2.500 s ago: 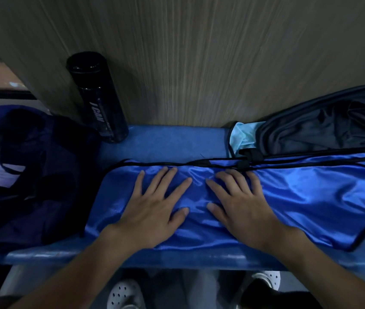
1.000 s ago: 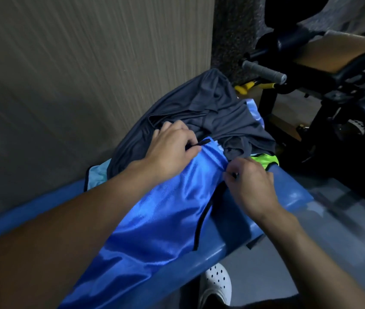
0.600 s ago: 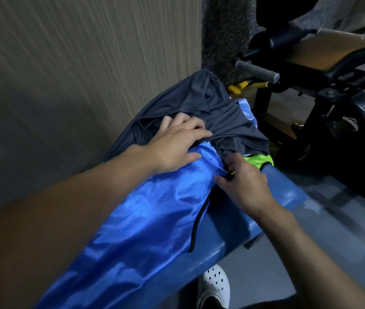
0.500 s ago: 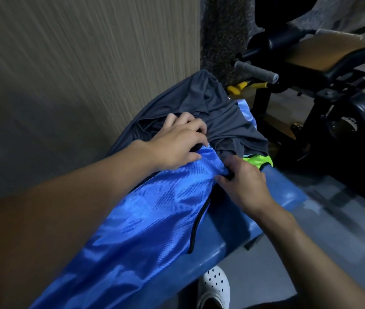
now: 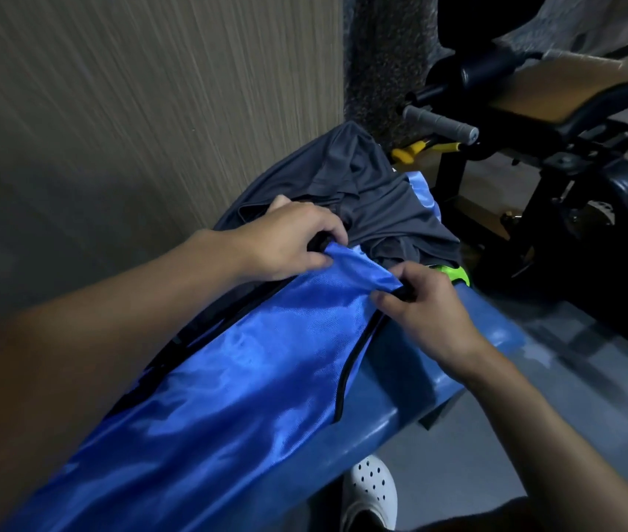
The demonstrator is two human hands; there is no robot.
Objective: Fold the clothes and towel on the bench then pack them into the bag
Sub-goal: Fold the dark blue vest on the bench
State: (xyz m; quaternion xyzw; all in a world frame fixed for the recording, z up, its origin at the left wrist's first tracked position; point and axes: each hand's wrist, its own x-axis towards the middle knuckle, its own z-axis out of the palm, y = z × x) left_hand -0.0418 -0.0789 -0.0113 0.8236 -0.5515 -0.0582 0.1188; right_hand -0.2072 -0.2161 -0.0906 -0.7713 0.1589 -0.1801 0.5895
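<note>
A shiny blue garment with black trim (image 5: 251, 382) lies lengthwise along the blue bench (image 5: 454, 362). My left hand (image 5: 293, 243) pinches its far end at the back corner. My right hand (image 5: 423, 305) pinches the front corner of that same end by the black trim, and the end is lifted slightly off the bench. Just beyond lies a crumpled dark grey shirt (image 5: 366, 201), with a pale blue cloth (image 5: 421, 190) and a neon green item (image 5: 454, 274) showing at its edges. The bag is out of view.
A wood-grain wall (image 5: 132, 109) runs close behind the bench. Black gym equipment with a tan pad (image 5: 557, 94) and a grey handle (image 5: 439, 122) stands past the bench's right end. A white perforated shoe (image 5: 370, 493) is on the grey floor below.
The view swung from the bench's left part to its right end. My hands went from lying flat on the blue garment to pinching both corners of its far end and lifting it.
</note>
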